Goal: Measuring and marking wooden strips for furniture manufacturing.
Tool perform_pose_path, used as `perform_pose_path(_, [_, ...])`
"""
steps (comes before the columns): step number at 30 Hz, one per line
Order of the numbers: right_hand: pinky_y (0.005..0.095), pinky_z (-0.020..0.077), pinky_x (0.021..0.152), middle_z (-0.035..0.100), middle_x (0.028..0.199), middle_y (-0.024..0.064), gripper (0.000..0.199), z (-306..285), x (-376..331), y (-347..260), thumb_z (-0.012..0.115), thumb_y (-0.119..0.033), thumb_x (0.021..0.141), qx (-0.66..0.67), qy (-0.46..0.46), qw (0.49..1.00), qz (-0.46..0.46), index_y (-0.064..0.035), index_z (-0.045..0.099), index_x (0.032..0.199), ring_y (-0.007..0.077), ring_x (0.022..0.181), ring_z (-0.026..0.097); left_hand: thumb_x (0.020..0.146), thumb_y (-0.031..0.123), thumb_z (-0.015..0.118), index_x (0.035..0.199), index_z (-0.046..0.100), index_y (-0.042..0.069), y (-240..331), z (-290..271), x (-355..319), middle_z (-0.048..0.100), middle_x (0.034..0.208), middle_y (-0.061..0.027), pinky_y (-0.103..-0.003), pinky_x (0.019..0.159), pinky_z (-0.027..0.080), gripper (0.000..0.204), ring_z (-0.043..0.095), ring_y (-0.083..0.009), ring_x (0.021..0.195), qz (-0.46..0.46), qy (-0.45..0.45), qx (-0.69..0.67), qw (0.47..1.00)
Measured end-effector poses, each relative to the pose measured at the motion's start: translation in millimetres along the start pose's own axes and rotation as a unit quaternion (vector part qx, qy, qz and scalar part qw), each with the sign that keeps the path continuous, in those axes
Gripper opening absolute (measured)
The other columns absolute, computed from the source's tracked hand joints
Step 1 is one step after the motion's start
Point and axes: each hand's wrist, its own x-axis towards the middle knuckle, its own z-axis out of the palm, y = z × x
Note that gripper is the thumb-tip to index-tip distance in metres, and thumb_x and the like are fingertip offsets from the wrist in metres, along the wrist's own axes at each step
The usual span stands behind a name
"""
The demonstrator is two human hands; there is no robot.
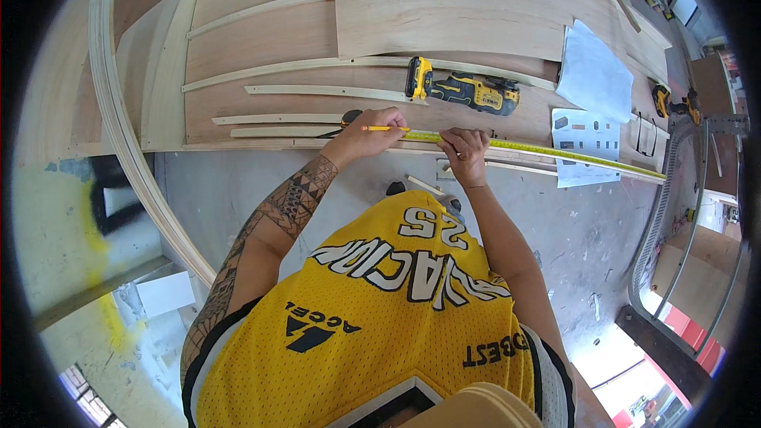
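Note:
My left hand [371,139] is closed around a yellow-orange pencil [376,128], which lies nearly level and points right. Just beyond its fingertips begins the yellow blade of a tape measure [547,152], stretched rightward along a narrow wood strip at the near edge of the workbench. My right hand [465,147] pinches the blade and the strip's edge, a short way right of the left hand. Beside my left wrist is a small black and orange object [350,117], partly covered, whose kind I cannot make out.
Beyond my hands a yellow and black cordless power tool [476,93] lies on the wooden panel. Several thin wood strips [277,119] and a plywood sheet [444,8] rest there too. Printed papers [587,139], glasses [646,136] and a cordless drill [674,103] are at right.

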Motion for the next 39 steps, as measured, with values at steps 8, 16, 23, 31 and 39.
perform_pose_path(8, [0.0503,0.0347,0.108,0.069,0.112,-0.0004,0.024,-1.1,0.6,-2.5,0.078,-0.019,0.086,-0.011,-0.001,1.0,-0.008,-0.0178,0.073,0.109,0.0238,0.102,0.06,0.098,0.029,0.067,0.103,0.067,0.002,1.9,-5.2,2.9,0.075,0.091,-0.0121,-0.035,0.075,0.055,0.028,0.073,-0.0225,0.084,0.015,0.021,0.01,1.0])
perform_pose_path(16, [0.0485,0.0386,0.099,0.062,0.098,0.0027,0.021,-13.0,-0.1,-17.1,0.078,-0.018,0.085,-0.042,0.0,0.999,-0.008,-0.0156,0.072,0.104,0.0245,0.101,0.059,0.098,0.025,0.064,0.102,0.066,0.002,14.1,-10.0,10.7,0.075,0.097,-0.0144,-0.036,0.076,0.056,0.023,0.073,-0.0246,0.086,0.051,0.021,0.023,0.998])
perform_pose_path(23, [0.0443,0.041,0.09,0.06,0.09,0.0031,0.017,-29.8,-1.8,-28.8,0.077,-0.015,0.085,-0.057,-0.028,0.998,-0.022,-0.0143,0.073,0.101,0.0249,0.088,0.06,0.092,0.021,0.066,0.098,0.067,0.001,7.5,-7.6,15.3,0.074,0.092,-0.0132,-0.034,0.073,0.055,0.021,0.071,-0.0231,0.081,0.022,-0.034,0.04,0.998])
perform_pose_path(31, [0.0404,0.0468,0.079,0.061,0.095,0.0037,0.02,-27.5,-6.0,-31.1,0.073,-0.007,0.081,-0.057,-0.123,0.99,-0.031,-0.0151,0.075,0.099,0.0244,0.089,0.062,0.093,0.021,0.065,0.097,0.065,0.001,-5.8,3.6,8.7,0.071,0.089,-0.0116,-0.035,0.072,0.055,0.02,0.07,-0.0224,0.081,0.041,0.035,0.029,0.998])
perform_pose_path(39, [0.0422,0.0494,0.083,0.062,0.097,0.0059,0.022,-34.9,-36.6,-21.3,0.066,-0.012,0.081,-0.152,-0.189,0.969,-0.05,-0.013,0.074,0.101,0.0273,0.094,0.061,0.098,0.019,0.062,0.096,0.062,-0.001,-19.3,8.0,10.8,0.073,0.09,-0.013,-0.033,0.074,0.057,0.02,0.076,-0.0214,0.086,0.038,0.031,0.006,0.999])
